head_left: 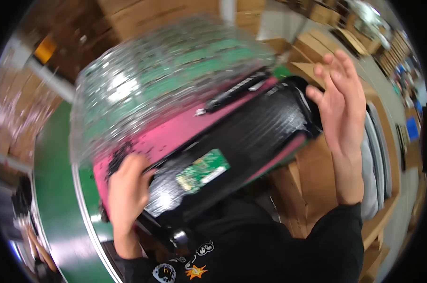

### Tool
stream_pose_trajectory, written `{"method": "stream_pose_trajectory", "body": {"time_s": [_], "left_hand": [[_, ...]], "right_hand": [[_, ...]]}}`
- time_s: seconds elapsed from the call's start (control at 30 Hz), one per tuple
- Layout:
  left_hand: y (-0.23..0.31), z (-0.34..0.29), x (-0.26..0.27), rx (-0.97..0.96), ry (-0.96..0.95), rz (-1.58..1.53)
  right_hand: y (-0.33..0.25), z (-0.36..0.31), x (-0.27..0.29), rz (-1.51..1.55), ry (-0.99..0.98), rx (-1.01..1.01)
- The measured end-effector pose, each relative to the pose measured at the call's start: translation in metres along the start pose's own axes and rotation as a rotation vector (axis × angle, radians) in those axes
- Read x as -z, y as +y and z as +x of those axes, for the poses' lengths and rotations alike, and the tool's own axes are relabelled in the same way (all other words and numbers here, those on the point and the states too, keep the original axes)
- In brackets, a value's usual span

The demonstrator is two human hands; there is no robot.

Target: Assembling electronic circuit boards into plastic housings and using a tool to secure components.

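Observation:
A long glossy black plastic panel [251, 125] lies slanted in front of me. On its left part rests a green circuit board [205, 170]. My left hand [128, 188] is at the panel's left end, beside a heap of small black parts [120, 158], perhaps screws. Its fingers are bent down and blurred, so their grip is hidden. Raised over the panel's right end, my right hand [338, 96] has its fingers apart and holds nothing. A black pen-shaped power screwdriver [234, 92] lies behind the panel on a pink mat [175, 134].
Stacked clear plastic trays [171, 66] with green boards stand behind the mat. A green work surface [58, 198] with a pale metal edge runs along the left. To the right, an open cardboard box [317, 184] sits beside grey padded sheets [376, 160]. A co-worker's arm [41, 247] shows far left.

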State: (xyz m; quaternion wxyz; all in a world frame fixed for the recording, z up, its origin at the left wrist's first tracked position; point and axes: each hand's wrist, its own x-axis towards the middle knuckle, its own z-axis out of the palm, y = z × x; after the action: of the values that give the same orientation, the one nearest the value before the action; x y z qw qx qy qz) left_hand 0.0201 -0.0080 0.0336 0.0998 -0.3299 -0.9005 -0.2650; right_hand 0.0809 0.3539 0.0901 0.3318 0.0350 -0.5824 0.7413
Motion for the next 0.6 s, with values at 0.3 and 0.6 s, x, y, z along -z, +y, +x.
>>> {"method": "stream_pose_trajectory", "body": {"time_s": [0.3,0.6], "left_hand": [[-0.035,-0.104,0.020,0.281,1.034,0.186],[-0.191,-0.229,0.085,0.127,1.228,0.189]], "right_hand": [[-0.019,0.013,0.260,-1.233,0.248,0.164],[0.060,-0.124,0.382,-2.176,0.035,-0.623]]}}
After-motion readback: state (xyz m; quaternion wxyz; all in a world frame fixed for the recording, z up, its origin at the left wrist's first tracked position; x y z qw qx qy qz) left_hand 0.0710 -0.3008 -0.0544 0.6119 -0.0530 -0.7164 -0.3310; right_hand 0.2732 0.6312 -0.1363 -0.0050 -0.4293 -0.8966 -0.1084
